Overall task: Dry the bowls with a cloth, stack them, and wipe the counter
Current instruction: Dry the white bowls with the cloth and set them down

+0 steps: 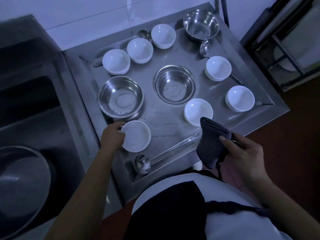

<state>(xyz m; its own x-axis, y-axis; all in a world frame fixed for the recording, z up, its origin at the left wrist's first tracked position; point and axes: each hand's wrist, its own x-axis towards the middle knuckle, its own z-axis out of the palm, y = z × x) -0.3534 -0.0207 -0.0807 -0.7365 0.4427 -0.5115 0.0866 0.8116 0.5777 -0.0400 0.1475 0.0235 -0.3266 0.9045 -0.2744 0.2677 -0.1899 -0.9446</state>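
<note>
Head cam shows the left hand pinching the rim of the white bowl by the steel counter's near edge, right hand gripping the folded dark cloth, so I'd lift it clear of the puddles, then wipe inside first.

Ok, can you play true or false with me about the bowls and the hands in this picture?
1. The left hand grips the rim of a white bowl. True.
2. The right hand holds a yellow sponge. False: it holds a folded dark cloth.
3. There are three steel bowls on the counter. True.
4. All the white bowls are stacked in one pile. False: they stand apart, each on its own.
5. A ladle lies near the counter's front edge. True.
6. The counter is fully dry. False: water puddles show near the middle.
</note>
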